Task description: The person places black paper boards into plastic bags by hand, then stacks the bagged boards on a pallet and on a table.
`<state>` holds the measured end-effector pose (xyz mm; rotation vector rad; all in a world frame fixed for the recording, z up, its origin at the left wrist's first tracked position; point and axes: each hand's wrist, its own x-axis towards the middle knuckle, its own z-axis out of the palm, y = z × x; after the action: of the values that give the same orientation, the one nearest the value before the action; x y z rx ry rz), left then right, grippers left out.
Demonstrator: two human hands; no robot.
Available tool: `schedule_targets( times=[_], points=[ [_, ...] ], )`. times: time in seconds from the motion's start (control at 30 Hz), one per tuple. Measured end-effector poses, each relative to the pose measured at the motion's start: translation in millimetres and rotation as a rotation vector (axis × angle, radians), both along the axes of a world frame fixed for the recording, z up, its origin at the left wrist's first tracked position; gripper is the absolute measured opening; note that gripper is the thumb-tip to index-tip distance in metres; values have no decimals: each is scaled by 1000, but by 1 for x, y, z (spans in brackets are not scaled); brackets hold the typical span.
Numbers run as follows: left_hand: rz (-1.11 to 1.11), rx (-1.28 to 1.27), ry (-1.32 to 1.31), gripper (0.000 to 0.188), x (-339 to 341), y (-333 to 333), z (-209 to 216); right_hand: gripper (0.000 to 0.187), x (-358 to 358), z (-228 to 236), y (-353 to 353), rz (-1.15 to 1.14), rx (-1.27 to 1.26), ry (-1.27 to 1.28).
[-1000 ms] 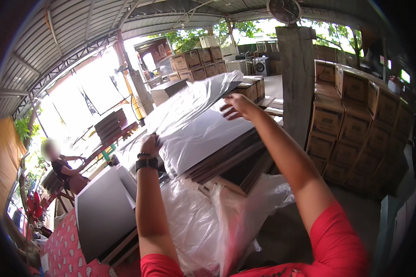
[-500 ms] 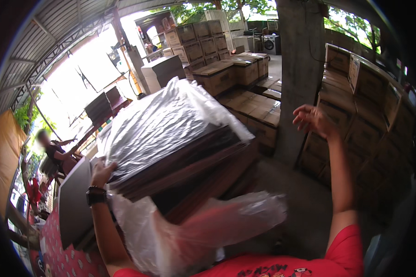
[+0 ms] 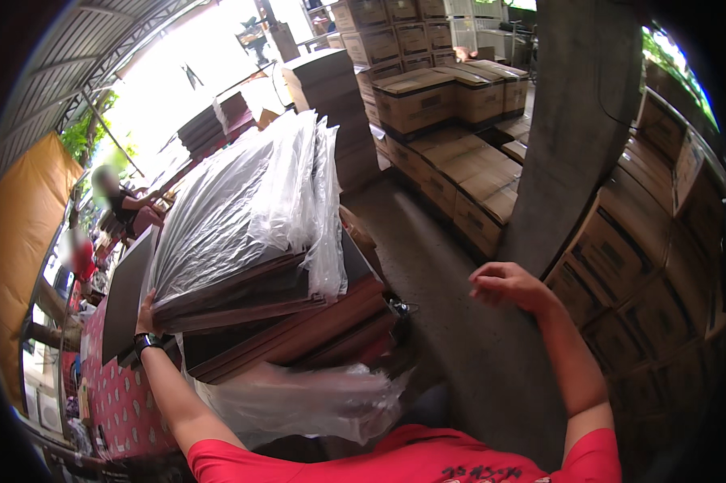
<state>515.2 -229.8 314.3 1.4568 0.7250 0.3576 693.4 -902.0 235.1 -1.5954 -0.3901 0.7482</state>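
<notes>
- Resting at the near left corner of the stack of dark panels point(image 3: 234, 296), the left hand point(image 3: 147, 312) touches the corner where the clear plastic sheet point(image 3: 218, 213) ends; its fingers point away from the body along the left edge.
- How tightly the left hand is closed, and whether it pinches the plastic sheet or only presses the panels, I cannot tell, since the fingers are partly hidden.
- The plastic sheet lies wrinkled over the top of the stack, spreading away and to the right of the left hand; it bunches into thick folds near the right edge and hangs over the near right corner.
- The right hand point(image 3: 509, 286) is in the air, well apart from the stack's right edge, fingers loosely curled, with nothing visible in it.
- Below the top layers, brown-edged boards point(image 3: 299, 334) sit at an angle, jutting past the near right corner.
- Crumpled loose plastic point(image 3: 315, 402) hangs below the near edge, in front of the red shirt point(image 3: 363, 459).
- Just left of the left hand stands a grey panel point(image 3: 127, 278), beside a pink patterned cloth point(image 3: 125, 398).
- Cartons point(image 3: 415, 105) stand beyond the stack's far right corner.
</notes>
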Motion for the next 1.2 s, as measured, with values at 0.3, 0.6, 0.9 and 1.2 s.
schedule_targets(
  times=[0.3,0.6,0.9,1.2],
  points=[
    [258,123,-53,38,-12,-39,35,62,133,24,227,254,464,372],
    [-194,405,242,47,-27,-216,41,42,344,-11,245,344,140,346],
    [245,62,-12,60,71,-86,13,54,321,54,262,526,268,563],
    [374,-7,-102,44,143,-147,19,28,376,20,297,632,275,430]
  ],
)
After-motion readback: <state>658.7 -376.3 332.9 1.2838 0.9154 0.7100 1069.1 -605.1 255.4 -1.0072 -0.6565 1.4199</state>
